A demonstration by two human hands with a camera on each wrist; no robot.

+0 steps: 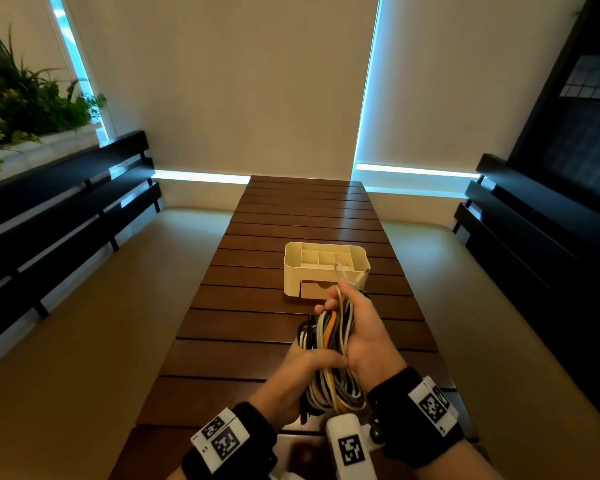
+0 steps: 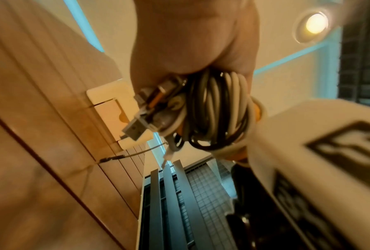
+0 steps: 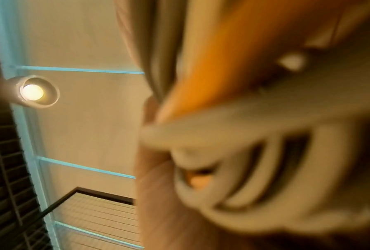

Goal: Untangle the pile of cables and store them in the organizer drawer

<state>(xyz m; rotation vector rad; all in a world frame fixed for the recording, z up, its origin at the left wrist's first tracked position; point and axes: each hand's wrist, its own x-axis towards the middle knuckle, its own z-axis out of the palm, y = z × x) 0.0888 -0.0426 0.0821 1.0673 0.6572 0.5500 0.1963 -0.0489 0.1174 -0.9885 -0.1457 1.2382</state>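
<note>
A tangled bundle of white, black, grey and orange cables (image 1: 329,355) hangs above the table between both hands. My left hand (image 1: 302,372) grips its lower part, thumb curled across the strands. My right hand (image 1: 357,327) wraps its upper part, fingers curled round the strands. In the left wrist view the cable bundle (image 2: 212,110) shows USB plugs (image 2: 135,130) sticking out under my left hand (image 2: 192,42). The right wrist view is a blur of cable loops (image 3: 254,152). The cream organizer (image 1: 326,268) stands just beyond, its small front drawer (image 1: 317,289) closed.
The slatted wooden table (image 1: 257,306) runs away from me. Beige bench seats (image 1: 84,323) lie on both sides, backed by dark slatted rails (image 1: 66,209). Plants (image 1: 21,102) sit at the far left.
</note>
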